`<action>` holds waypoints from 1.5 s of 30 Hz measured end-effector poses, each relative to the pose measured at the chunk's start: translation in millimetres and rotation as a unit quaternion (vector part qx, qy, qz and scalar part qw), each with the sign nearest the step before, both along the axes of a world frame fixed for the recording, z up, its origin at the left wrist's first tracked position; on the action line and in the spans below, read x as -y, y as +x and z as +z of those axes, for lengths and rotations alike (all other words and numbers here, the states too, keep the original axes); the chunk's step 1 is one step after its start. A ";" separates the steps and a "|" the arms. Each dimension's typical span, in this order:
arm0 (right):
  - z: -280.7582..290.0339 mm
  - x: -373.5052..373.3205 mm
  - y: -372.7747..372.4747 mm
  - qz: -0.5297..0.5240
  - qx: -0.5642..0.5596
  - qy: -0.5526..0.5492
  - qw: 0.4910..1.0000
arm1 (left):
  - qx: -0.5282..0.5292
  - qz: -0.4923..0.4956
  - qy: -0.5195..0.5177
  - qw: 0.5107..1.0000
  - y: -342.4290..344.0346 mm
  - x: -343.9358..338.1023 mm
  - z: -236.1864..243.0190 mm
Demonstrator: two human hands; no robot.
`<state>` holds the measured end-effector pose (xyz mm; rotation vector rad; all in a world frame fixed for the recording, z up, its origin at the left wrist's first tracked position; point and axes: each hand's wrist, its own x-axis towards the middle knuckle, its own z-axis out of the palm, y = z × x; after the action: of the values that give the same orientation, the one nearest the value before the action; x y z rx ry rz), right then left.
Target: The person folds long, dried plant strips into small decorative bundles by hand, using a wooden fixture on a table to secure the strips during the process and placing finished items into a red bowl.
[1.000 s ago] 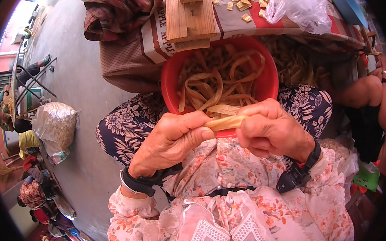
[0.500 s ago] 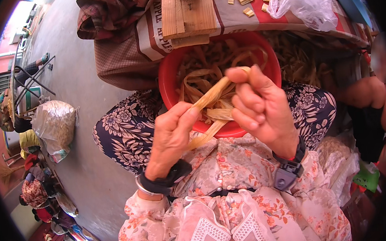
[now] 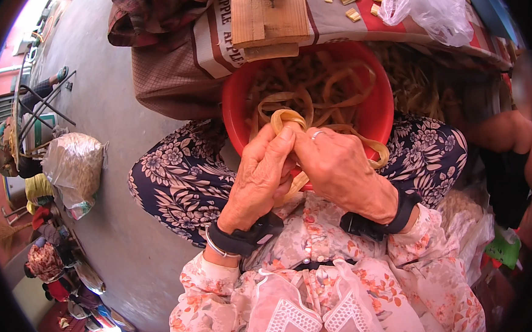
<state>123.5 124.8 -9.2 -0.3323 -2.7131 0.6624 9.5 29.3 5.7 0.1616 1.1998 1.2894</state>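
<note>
Close together in front of my lap, my left hand point(image 3: 255, 174) and my right hand point(image 3: 345, 168) are both closed on a flat, yellowish plant-fibre strip point(image 3: 288, 115). The strip bends in a small loop above my thumbs, and its lower part shows under my hands. My right fingers hide part of the grip. Just beyond, a red basin point(image 3: 231, 107) stands between my knees with long curling strips of the same fibre point(image 3: 358, 78) inside. One strip runs past my right hand over the basin's near side.
A cloth-covered table point(image 3: 355, 29) lies ahead, bearing a wooden block point(image 3: 272, 19), short cut pieces point(image 3: 353, 14) and a clear plastic bag point(image 3: 430, 7). More fibre point(image 3: 416, 90) is heaped right of the basin. Another person's arm point(image 3: 501, 130) is at right. A filled bag point(image 3: 76, 168) stands on the floor at left.
My hands were apart with the strip stretched between them. Now they are together, the right hand turned knuckles up, and the strip is bent into a loop.
</note>
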 end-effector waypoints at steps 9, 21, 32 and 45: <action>15.8 5.8 2.3 -0.128 -0.146 -0.387 0.901 | 0.059 0.120 0.059 0.989 -1.7 -1.6 12.3; 14.2 -19.9 7.4 -0.072 -0.044 -0.612 0.786 | 0.118 0.053 0.075 0.989 -6.4 -3.2 7.2; 19.6 -3.7 13.4 -0.101 -0.051 -0.498 0.860 | -0.111 -0.041 -0.070 0.991 -7.1 0.7 10.4; 16.5 -16.8 7.5 -0.158 -0.052 -0.605 0.779 | 0.179 0.096 0.113 0.973 8.5 -2.5 -8.9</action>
<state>131.0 141.6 7.3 -0.9469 -1.6545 2.1237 18.0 31.8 -3.2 -0.0251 0.7718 1.5486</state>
